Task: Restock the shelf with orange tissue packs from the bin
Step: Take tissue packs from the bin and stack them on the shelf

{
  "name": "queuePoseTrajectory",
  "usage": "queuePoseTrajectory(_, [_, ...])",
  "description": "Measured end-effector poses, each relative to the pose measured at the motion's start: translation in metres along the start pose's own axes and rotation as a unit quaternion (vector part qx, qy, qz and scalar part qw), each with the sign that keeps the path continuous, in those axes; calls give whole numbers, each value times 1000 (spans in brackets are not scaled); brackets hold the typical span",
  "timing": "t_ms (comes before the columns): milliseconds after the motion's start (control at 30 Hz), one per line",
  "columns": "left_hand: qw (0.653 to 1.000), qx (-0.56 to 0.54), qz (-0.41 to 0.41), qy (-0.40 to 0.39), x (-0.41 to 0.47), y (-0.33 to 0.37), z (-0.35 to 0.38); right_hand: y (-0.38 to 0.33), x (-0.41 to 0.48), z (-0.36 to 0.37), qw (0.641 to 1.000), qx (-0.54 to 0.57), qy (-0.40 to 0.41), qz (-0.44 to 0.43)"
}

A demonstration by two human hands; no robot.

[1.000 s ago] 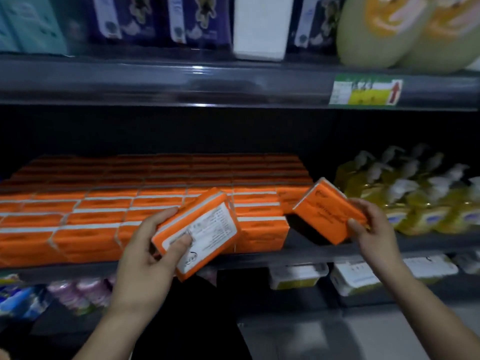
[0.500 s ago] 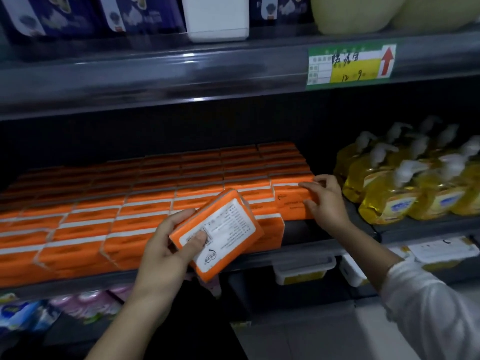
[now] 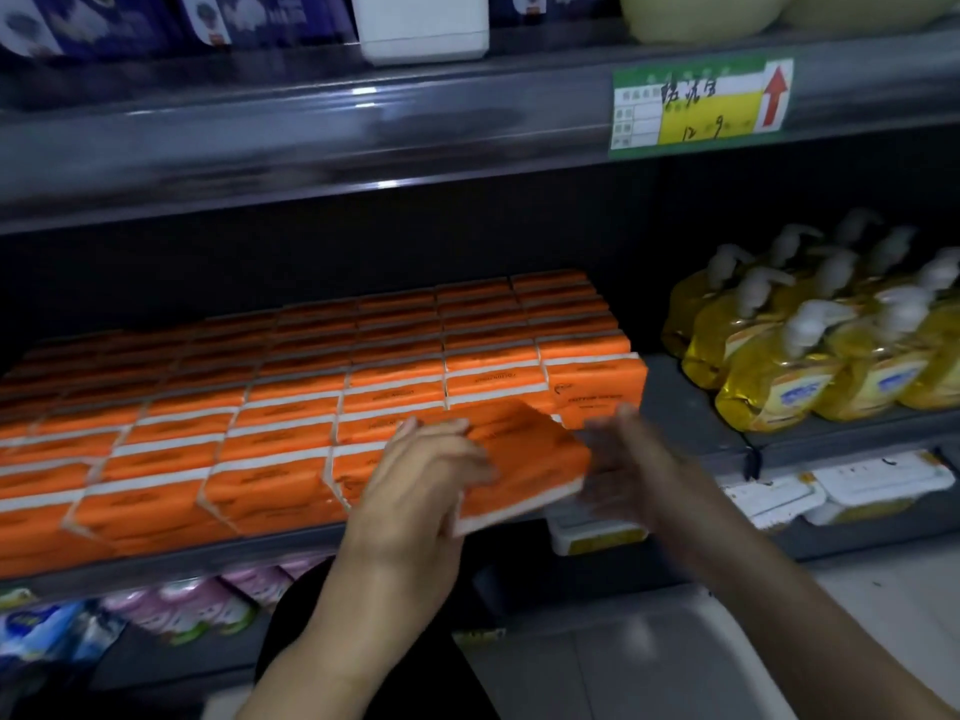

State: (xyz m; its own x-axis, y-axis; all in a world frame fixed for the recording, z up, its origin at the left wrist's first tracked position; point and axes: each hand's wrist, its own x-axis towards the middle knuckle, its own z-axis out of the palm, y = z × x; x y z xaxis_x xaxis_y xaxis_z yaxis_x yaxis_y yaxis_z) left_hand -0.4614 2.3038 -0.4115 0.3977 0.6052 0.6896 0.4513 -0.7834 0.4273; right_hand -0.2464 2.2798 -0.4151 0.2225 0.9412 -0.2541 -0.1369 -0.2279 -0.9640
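Head view: gripping an orange tissue pack (image 3: pixel 524 459) by its left end with the left hand (image 3: pixel 421 485), curling the fingers over the top face. Holding that pack tilted, just in front of the shelf (image 3: pixel 685 407) at its front edge, overlapping the front right corner of the stacked orange packs (image 3: pixel 291 407) filling the left and middle of the shelf. Reaching the right hand (image 3: pixel 628 459) in at the pack's right end, with too much blur to tell whether it is touching, pinching or only spreading beside the pack. Showing yellow pump bottles (image 3: pixel 810 356) standing on the right part of the shelf, apart from the stack. Showing a green and yellow price label (image 3: pixel 701 106) on the rail above the shelf, and pink packets (image 3: pixel 197 605) lying below the shelf at its left.
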Motion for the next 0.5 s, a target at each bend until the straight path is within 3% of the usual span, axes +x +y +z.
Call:
queuePoseTrajectory(100, [997, 18, 61, -35, -9, 4, 2, 3, -17, 13, 987, 54, -132, 74])
queuePoseTrajectory(233, [995, 84, 43, -46, -15, 9, -2, 7, -16, 17, 984, 125, -127, 19])
queuePoseTrajectory(333, [990, 84, -61, -96, -18, 4, -8, 8, -16, 16, 986, 131, -99, -7])
queuePoseTrajectory(433, [965, -29, -228, -129, -16, 10, -14, 8, -18, 10, 995, 68, -66, -28])
queuePoseTrajectory(500, [951, -82, -268, -133, -18, 11, -14, 7, -21, 6, 998, 24, -49, -43])
